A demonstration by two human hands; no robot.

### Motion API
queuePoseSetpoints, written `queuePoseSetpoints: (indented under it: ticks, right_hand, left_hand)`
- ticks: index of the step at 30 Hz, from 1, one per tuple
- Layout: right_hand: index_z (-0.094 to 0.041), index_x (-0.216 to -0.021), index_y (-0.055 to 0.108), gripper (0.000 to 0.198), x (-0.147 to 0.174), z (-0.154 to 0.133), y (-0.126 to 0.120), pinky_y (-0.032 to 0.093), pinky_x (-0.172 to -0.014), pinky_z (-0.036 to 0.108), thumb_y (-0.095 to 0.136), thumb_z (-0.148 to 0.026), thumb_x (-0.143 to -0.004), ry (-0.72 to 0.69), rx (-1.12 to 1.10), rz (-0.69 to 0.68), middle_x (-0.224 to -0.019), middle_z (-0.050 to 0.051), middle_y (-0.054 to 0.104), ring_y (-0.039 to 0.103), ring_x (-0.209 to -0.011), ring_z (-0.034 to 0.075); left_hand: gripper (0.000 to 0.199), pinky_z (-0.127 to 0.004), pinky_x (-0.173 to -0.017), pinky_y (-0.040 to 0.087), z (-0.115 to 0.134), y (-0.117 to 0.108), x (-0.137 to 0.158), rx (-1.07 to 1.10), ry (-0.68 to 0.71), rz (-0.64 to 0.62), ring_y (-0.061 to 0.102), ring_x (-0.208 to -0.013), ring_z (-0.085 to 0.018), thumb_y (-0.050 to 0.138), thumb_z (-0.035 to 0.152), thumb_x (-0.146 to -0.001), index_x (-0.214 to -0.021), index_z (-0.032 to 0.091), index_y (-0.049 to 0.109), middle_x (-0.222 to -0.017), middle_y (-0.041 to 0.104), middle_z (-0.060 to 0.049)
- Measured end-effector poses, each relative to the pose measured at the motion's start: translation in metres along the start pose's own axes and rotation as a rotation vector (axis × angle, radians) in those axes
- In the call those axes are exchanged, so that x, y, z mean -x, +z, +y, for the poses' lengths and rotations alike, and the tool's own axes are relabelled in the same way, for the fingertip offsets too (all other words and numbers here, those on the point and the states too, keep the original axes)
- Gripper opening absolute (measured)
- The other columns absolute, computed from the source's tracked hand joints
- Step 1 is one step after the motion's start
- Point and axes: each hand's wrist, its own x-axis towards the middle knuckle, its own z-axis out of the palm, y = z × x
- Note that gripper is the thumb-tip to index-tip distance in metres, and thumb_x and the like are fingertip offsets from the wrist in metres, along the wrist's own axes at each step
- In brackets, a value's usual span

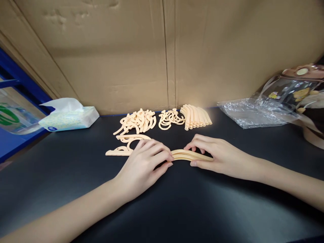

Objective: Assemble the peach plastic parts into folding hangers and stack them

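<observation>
Between my two hands is a pair of curved peach plastic hanger arms (182, 155), lying side by side just above or on the black table. The fingertips of my left hand (149, 160) close on their left end. My right hand (215, 152) grips the right end, thumb on the near side and fingers on the far side. Beside and partly behind my left hand lie flat peach hanger parts (117, 152) with a ring-shaped piece; my hand covers some of them.
Farther back are a tangled heap of curved peach pieces (139, 120), several peach hooks (170, 118) and a neat stack of hanger arms (196, 116). A tissue pack (73, 118) sits at left, a clear plastic bag (253, 111) and a transparent bag (286, 89) at right. Cardboard (121, 60) stands behind.
</observation>
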Motion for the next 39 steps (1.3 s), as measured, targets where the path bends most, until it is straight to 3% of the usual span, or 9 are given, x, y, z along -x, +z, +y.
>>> queuePoseSetpoints:
  ticks: [6,10,14,19,26,32,36,39]
  right_hand:
    - [-0.026,-0.113,0.059,0.026,-0.001,0.000,0.004,0.045,-0.078,0.030,0.052,-0.040,-0.093,-0.015,-0.027,0.047,-0.103,0.003,0.060,0.059,-0.093,0.019]
    - [-0.025,-0.116,0.058,0.029,-0.003,0.003,0.007,0.046,-0.082,0.032,0.052,-0.042,-0.093,-0.035,-0.049,0.067,-0.107,0.004,0.060,0.058,-0.097,0.019]
    - [-0.026,-0.119,0.058,0.032,-0.004,0.005,0.009,0.046,-0.083,0.033,0.052,-0.044,-0.092,-0.074,-0.051,0.079,-0.108,0.004,0.061,0.058,-0.098,0.020]
    - [-0.025,-0.113,0.060,0.029,-0.006,0.006,0.010,0.048,-0.081,0.035,0.054,-0.043,-0.091,-0.025,-0.036,0.123,-0.104,0.005,0.064,0.059,-0.094,0.021]
    - [-0.024,-0.112,0.062,0.030,-0.006,0.003,0.009,0.047,-0.083,0.033,0.051,-0.044,-0.093,-0.065,-0.036,0.082,-0.105,0.005,0.063,0.059,-0.098,0.020]
    - [-0.022,-0.108,0.066,0.038,-0.017,-0.003,-0.006,0.045,-0.085,0.037,0.048,-0.051,-0.093,-0.070,0.072,0.127,-0.104,0.006,0.066,0.059,-0.098,0.022]
    - [-0.020,-0.099,0.068,0.031,-0.045,0.002,-0.028,0.043,-0.080,0.034,0.049,-0.043,-0.094,-0.051,0.253,0.257,-0.098,0.007,0.068,0.061,-0.093,0.022]
    - [-0.018,-0.093,0.071,0.029,-0.074,0.010,-0.043,0.040,-0.073,0.032,0.047,-0.036,-0.093,0.015,0.469,0.275,-0.092,0.008,0.068,0.060,-0.086,0.022]
  left_hand:
    - [0.009,-0.033,-0.083,0.036,0.001,0.000,-0.001,0.007,-0.011,-0.013,0.054,-0.094,-0.017,0.055,0.022,-0.093,-0.090,0.023,0.064,-0.102,0.067,0.001]
    - [0.018,-0.036,-0.090,0.039,0.000,0.002,-0.001,0.006,-0.036,-0.020,0.055,-0.107,-0.020,0.054,0.022,-0.093,-0.110,0.022,0.062,-0.120,0.064,-0.004]
    - [0.019,-0.036,-0.089,0.041,-0.001,0.004,0.000,0.021,-0.030,-0.033,0.057,-0.105,-0.019,0.050,0.021,-0.095,-0.110,0.022,0.062,-0.112,0.068,-0.004]
    - [0.019,-0.036,-0.087,0.041,0.000,0.002,0.000,0.022,-0.048,-0.051,0.057,-0.101,-0.020,0.050,0.021,-0.094,-0.110,0.022,0.061,-0.109,0.067,-0.004]
    - [0.022,-0.036,-0.086,0.038,0.004,-0.003,-0.001,0.055,-0.051,-0.082,0.053,-0.096,-0.019,0.050,0.019,-0.092,-0.108,0.024,0.063,-0.106,0.063,-0.002]
    - [0.022,-0.037,-0.086,0.036,0.005,-0.006,0.001,0.063,-0.046,-0.085,0.052,-0.096,-0.020,0.049,0.020,-0.091,-0.108,0.024,0.063,-0.106,0.063,-0.003]
    - [0.020,-0.037,-0.087,0.035,0.004,-0.009,0.003,0.073,-0.049,-0.077,0.052,-0.095,-0.019,0.053,0.023,-0.091,-0.108,0.024,0.063,-0.106,0.063,-0.002]
    - [0.017,-0.036,-0.086,0.034,0.004,-0.011,0.004,0.087,-0.045,-0.074,0.052,-0.093,-0.019,0.054,0.026,-0.091,-0.106,0.024,0.064,-0.104,0.063,-0.001]
